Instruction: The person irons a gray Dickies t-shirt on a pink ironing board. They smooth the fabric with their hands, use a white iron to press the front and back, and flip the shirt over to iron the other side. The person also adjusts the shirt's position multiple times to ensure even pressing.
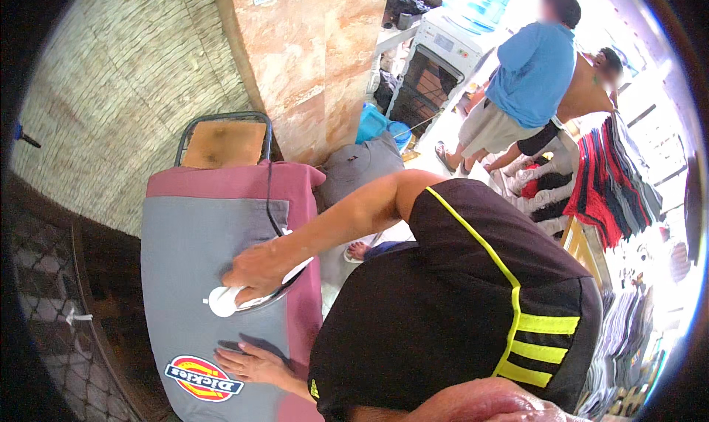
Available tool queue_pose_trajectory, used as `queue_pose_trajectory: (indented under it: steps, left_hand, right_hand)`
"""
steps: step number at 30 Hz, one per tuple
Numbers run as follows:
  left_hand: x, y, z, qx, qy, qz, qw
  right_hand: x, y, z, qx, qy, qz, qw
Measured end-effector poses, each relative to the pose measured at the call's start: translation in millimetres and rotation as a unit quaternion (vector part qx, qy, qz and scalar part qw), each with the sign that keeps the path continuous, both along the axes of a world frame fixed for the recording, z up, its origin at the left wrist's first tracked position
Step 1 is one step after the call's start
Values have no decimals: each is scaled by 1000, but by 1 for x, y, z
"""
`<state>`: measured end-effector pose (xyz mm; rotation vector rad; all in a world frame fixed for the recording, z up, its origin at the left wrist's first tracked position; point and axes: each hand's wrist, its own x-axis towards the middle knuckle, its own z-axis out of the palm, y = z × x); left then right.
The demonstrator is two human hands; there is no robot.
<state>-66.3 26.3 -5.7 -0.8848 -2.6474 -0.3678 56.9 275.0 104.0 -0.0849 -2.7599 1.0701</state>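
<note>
My right hand (262, 263) is wrapped around the handle of a white clothes iron (223, 302). The iron rests on a grey garment (199, 252) spread smooth over an ironing board. My left hand (255, 364) lies flat on the same grey cloth, fingers spread, beside a round red, yellow and blue printed emblem (203, 378). Maroon cloth (214, 180) covers the board and shows past the garment's edges. A dark cord (269, 193) runs from the iron toward the board's far end. My hand and arm hide part of the iron.
A metal-framed brown pad (221, 143) with a scorch mark extends from the board's end. Grey cloth (362, 163) and a blue tub (371, 123) stand near a marble-look pillar (310, 60). Two people (532, 67) stand beyond, beside hanging garments (605, 171).
</note>
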Motion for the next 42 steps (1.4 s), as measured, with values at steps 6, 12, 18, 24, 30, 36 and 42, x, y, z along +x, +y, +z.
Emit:
queue_pose_trajectory:
  steps: [6, 12, 18, 24, 30, 36, 42]
  left_hand:
    - [4, 18, -20, -115, 80, 42, 989]
    - [1, 21, -19, -109, 44, 37, 992]
    - [-3, 21, -23, -94, 57, 23, 994]
    - [0, 15, -19, -97, 39, 25, 994]
    - [-2, 25, -22, -71, 52, -5, 996]
    - [0, 39, -20, -31, 53, -64, 996]
    - [1, 37, 0, -39, -58, -24, 997]
  right_hand:
    - [-20, 1, -13, -93, -46, -158, 982]
    - [-56, 10, -5, -54, 3, -112, 992]
    - [-112, 20, -17, -8, 33, -136, 990]
    - [-110, 15, -13, 15, 15, -82, 996]
    - [-123, 21, -15, -5, 3, -162, 987]
    - [-108, 39, -21, 2, 6, -167, 986]
    - [-139, 51, -26, 20, 90, -120, 988]
